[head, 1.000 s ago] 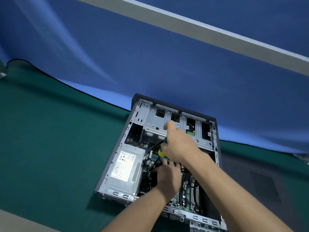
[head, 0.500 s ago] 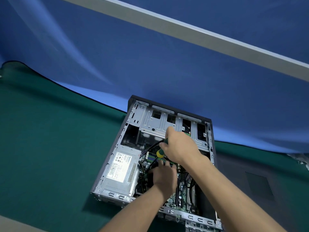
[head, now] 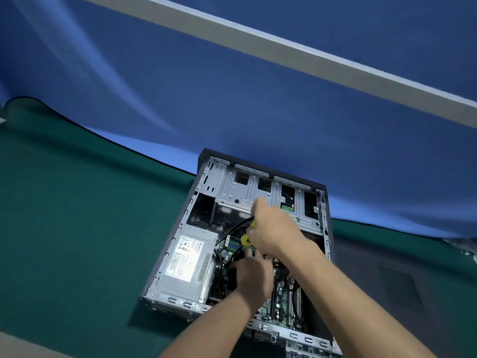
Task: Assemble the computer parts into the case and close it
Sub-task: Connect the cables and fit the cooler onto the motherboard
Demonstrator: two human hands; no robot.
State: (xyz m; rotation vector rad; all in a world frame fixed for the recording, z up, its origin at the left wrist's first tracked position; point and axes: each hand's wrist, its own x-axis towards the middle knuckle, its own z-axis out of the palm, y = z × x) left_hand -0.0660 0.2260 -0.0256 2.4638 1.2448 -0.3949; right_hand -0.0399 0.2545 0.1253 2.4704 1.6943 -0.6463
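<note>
The computer case is lying on its side on the green table cloth, open face up, with its long axis running away from the person toward the blue backdrop. Inside it, the power supply is sitting in the left bay, the motherboard is filling the near right part, and the metal drive cage is spanning the far end. The right hand is reaching in over the middle with its fingers curled round a yellow-handled screwdriver, whose handle is poking out toward the left; the tip is hidden, so where it is pointing cannot be told. The left hand is working just below it, nearer the person, with its fingers reaching down among the black cables beside the power supply; whether it is pinching anything cannot be told. Both hands are crowding the same spot above the board, so the screw point is probably lying just under the right hand. The dark side panel is lying flat on the cloth to the right of the case, so closing is not yet done.
</note>
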